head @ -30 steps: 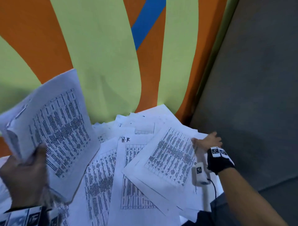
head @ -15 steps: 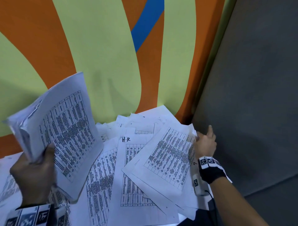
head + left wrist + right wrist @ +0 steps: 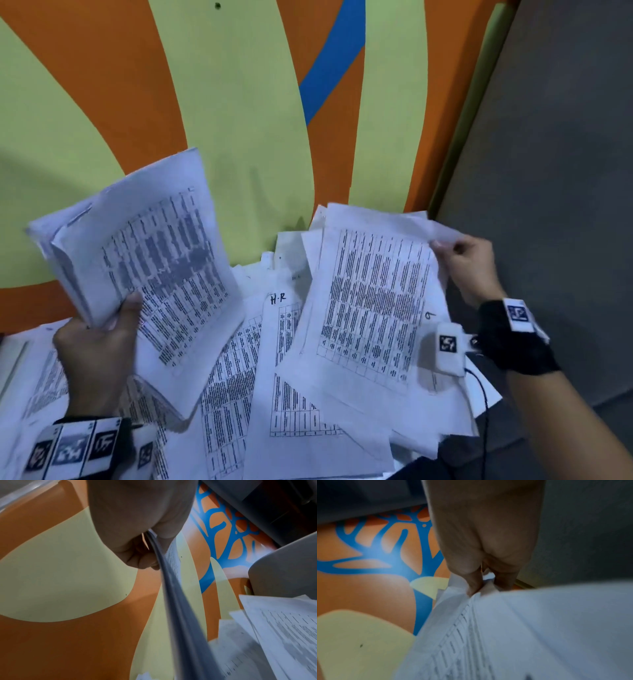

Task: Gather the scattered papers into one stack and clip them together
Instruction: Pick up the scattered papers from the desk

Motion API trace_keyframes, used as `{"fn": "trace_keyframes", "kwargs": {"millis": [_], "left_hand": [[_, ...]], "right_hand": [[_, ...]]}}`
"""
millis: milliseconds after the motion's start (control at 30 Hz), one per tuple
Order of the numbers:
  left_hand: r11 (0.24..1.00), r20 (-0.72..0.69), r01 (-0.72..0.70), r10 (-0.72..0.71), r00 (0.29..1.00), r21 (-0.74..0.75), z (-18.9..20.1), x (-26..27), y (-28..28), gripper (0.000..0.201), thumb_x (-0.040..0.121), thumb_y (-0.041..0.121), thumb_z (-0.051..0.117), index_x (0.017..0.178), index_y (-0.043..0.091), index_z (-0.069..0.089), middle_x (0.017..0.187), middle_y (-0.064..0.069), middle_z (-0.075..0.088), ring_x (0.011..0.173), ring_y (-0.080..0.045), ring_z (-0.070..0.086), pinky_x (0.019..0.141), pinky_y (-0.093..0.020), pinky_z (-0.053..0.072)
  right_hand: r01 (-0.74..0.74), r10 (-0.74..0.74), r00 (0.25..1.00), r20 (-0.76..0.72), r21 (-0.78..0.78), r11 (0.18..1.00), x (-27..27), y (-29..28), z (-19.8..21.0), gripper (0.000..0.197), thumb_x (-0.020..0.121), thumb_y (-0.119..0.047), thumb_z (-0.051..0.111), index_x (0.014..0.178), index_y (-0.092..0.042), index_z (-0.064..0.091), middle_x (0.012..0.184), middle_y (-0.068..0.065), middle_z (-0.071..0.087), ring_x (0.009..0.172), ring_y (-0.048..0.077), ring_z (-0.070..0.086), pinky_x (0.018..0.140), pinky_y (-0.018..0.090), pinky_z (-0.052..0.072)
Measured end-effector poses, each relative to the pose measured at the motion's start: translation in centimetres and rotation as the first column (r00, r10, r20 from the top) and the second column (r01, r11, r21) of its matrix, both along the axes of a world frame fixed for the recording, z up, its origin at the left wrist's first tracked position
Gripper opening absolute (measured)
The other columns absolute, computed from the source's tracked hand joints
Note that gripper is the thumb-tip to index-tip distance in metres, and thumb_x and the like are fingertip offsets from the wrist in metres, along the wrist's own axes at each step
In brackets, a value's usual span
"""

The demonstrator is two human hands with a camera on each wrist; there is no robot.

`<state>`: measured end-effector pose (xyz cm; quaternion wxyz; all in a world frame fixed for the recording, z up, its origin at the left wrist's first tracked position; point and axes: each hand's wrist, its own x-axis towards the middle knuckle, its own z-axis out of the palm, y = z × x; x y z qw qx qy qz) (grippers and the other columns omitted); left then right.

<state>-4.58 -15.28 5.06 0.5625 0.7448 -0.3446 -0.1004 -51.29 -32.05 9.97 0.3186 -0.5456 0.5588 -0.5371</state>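
My left hand (image 3: 102, 329) grips a bundle of printed papers (image 3: 150, 260) by its lower edge and holds it tilted up above the table; the left wrist view shows the bundle (image 3: 173, 588) edge-on between thumb and fingers. My right hand (image 3: 462, 260) pinches the far right corner of a printed sheet (image 3: 373, 301) and holds that end raised off the pile; the right wrist view shows the thumb and fingers (image 3: 474, 586) closed on the sheet (image 3: 513, 628). More printed sheets, one marked "H-R" (image 3: 277, 298), lie scattered and overlapping underneath. No clip is visible.
The papers lie on a surface against a wall (image 3: 212, 102) painted orange, pale green and blue. A grey panel (image 3: 555, 171) stands close on the right. The loose sheets (image 3: 226, 394) cover the surface between my hands.
My right hand has taken the top right sheet by its far corner and raised it toward the wall. The left hand's bundle has shifted right and slightly up.
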Motion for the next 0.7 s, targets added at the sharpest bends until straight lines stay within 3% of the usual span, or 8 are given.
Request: {"fn": "trace_keyframes", "kwargs": {"millis": [100, 167, 233, 300, 367, 533, 600, 700], "left_hand": [[0.987, -0.058, 0.119, -0.126, 0.990, -0.106, 3.6, -3.3, -0.2, 0.017, 0.085, 0.022, 0.072, 0.086, 0.006, 0.067, 0.071, -0.011, 0.060, 0.060, -0.019, 0.054, 0.059, -0.028, 0.044], [0.982, -0.038, 0.174, -0.177, 0.983, -0.078, 4.8, -4.2, -0.6, 0.017, 0.086, 0.014, 0.070, 0.074, 0.005, 0.061, 0.067, -0.013, 0.056, 0.056, -0.019, 0.048, 0.055, -0.027, 0.036], [0.970, -0.068, 0.241, -0.243, 0.968, -0.039, 4.4, -3.8, -1.6, 0.021, 0.086, 0.016, 0.070, 0.070, 0.007, 0.060, 0.058, -0.011, 0.052, 0.049, -0.016, 0.045, 0.051, -0.024, 0.033], [0.958, -0.082, 0.286, -0.284, 0.955, 0.017, 4.1, -3.6, -2.0, 0.023, 0.085, 0.017, 0.071, 0.066, 0.010, 0.061, 0.048, 0.000, 0.049, 0.041, -0.011, 0.041, 0.045, -0.020, 0.029], [0.941, -0.058, 0.331, -0.327, 0.943, 0.067, 3.6, -3.9, -2.0, 0.030, 0.086, 0.017, 0.070, 0.060, 0.012, 0.055, 0.045, 0.006, 0.043, 0.036, -0.004, 0.035, 0.041, -0.019, 0.025], [0.946, -0.056, 0.282, -0.277, 0.959, 0.161, 2.3, -4.4, -1.0, 0.036, 0.088, 0.017, 0.067, 0.057, 0.014, 0.051, 0.041, 0.007, 0.039, 0.034, -0.008, 0.036, 0.041, -0.022, 0.026], [0.942, -0.073, 0.292, -0.284, 0.956, 0.163, 1.9, -4.3, -0.5, 0.037, 0.089, 0.017, 0.067, 0.057, 0.013, 0.050, 0.042, 0.005, 0.039, 0.037, -0.012, 0.037, 0.043, -0.022, 0.027], [0.939, -0.106, 0.314, -0.301, 0.948, 0.142, 1.7, -4.2, -0.3, 0.035, 0.089, 0.019, 0.067, 0.060, 0.013, 0.049, 0.046, 0.004, 0.041, 0.043, -0.015, 0.039, 0.045, -0.023, 0.029]], "right_hand": [[-0.079, 0.067, 0.983, 0.168, 0.062, 0.995, 0.5, -0.5, 2.2, 0.020, 0.088, -0.010, 0.064, 0.073, 0.002, 0.061, 0.052, 0.003, 0.064, 0.043, 0.011, 0.056, 0.042, 0.023, 0.044], [-0.105, 0.093, 0.984, 0.151, 0.073, 0.992, 1.7, -1.0, 2.9, 0.027, 0.089, -0.016, 0.065, 0.075, 0.006, 0.058, 0.049, 0.013, 0.051, 0.035, 0.015, 0.042, 0.037, 0.022, 0.033], [-0.142, 0.129, 0.979, 0.160, 0.072, 0.987, 2.9, -1.4, 3.2, 0.030, 0.091, -0.014, 0.063, 0.065, -0.002, 0.053, 0.038, 0.001, 0.046, 0.028, 0.008, 0.035, 0.033, 0.014, 0.026], [-0.195, 0.184, 0.969, 0.167, 0.052, 0.979, 4.6, -1.7, 3.1, 0.028, 0.091, -0.010, 0.061, 0.064, -0.007, 0.056, 0.039, -0.006, 0.054, 0.032, 0.004, 0.044, 0.036, 0.013, 0.035], [-0.182, 0.178, 0.980, 0.089, 0.041, 0.982, 5.7, -2.1, 2.7, 0.026, 0.090, -0.008, 0.062, 0.065, -0.007, 0.058, 0.051, -0.004, 0.061, 0.046, 0.006, 0.052, 0.048, 0.022, 0.045], [-0.146, 0.146, 0.989, -0.004, -0.027, 0.989, 6.4, -3.0, 4.0, 0.029, 0.085, -0.014, 0.070, 0.069, 0.006, 0.056, 0.067, 0.008, 0.054, 0.064, 0.015, 0.047, 0.057, 0.032, 0.041], [-0.200, 0.200, 0.980, 0.000, -0.065, 0.978, 6.8, -2.6, 6.0, 0.020, 0.086, -0.012, 0.068, 0.070, -0.001, 0.062, 0.061, -0.010, 0.064, 0.060, 0.007, 0.055, 0.054, 0.024, 0.047], [-0.255, 0.259, 0.965, 0.041, -0.086, 0.963, 7.9, -2.3, 9.5, 0.012, 0.089, -0.006, 0.063, 0.078, -0.006, 0.066, 0.051, -0.016, 0.065, 0.049, -0.002, 0.057, 0.046, 0.015, 0.047]]}}
